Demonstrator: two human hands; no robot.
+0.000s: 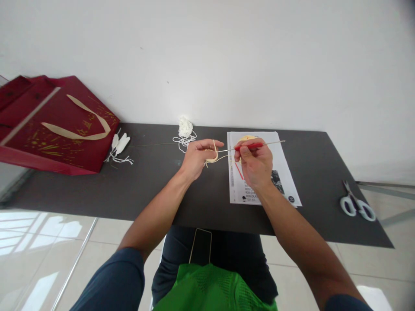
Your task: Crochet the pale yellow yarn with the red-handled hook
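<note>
Above the printed sheet (259, 181), the right hand (254, 166) pinches a red-handled crochet hook (256, 145) with fingers closed around it. Just left of the sheet, the left hand (197, 157) grips a small cream crochet piece (212, 159), fingers curled, yarn looped over one. The piece's shape is mostly hidden. Yellow yarn (247, 138) peeks behind the right hand.

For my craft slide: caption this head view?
Left hand pinches cream yarn piece; right hand works red-handled crochet hook over dark table.
</note>
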